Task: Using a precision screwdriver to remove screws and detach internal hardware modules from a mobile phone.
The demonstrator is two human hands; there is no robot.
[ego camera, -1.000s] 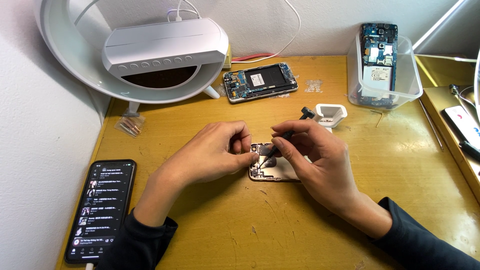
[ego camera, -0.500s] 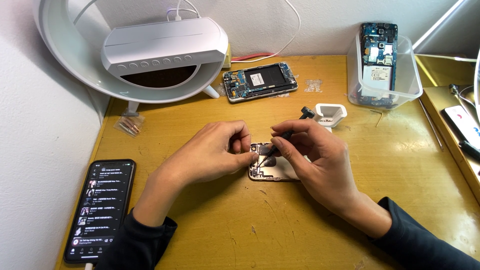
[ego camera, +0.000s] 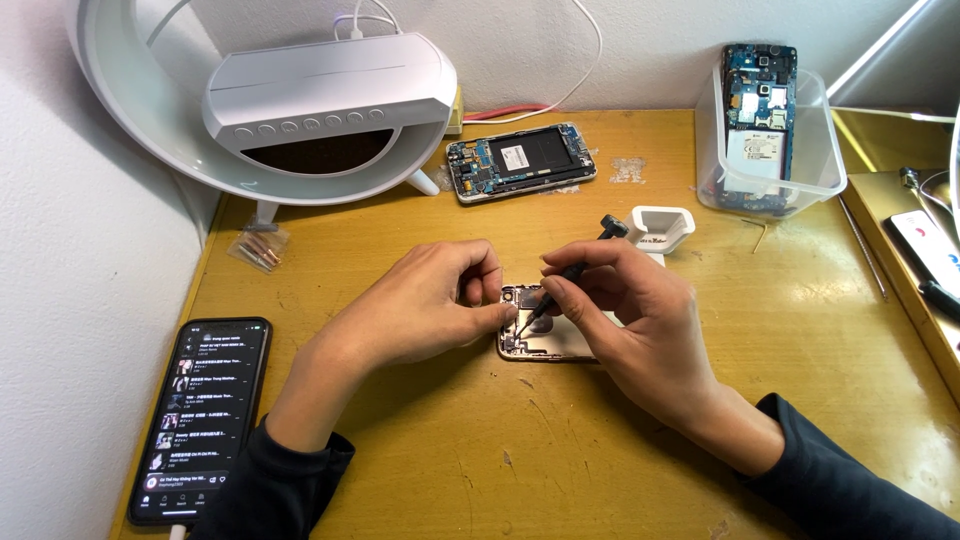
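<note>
At the middle of the tabletop (ego camera: pixel 420 480), we work a small screwdriver (ego camera: pixel 572 272) into a gold-coloured opened phone (ego camera: pixel 545 338).

Our right hand (ego camera: pixel 625 320) has its fingers clamped on the dark screwdriver, tip down on the phone's upper left corner; our left hand (ego camera: pixel 425 310) rests beside it, fingertips pinched together on the phone's left edge. A small white tray (ego camera: pixel 660 225) stands just behind the right hand. Toward the far edge lie a second opened phone (ego camera: pixel 520 162), a white ring-shaped lamp (ego camera: pixel 300 100) at the far left corner and a clear tub (ego camera: pixel 820 150) holding a circuit board (ego camera: pixel 758 110). A lit black phone (ego camera: pixel 200 415) lies at the near left edge.
</note>
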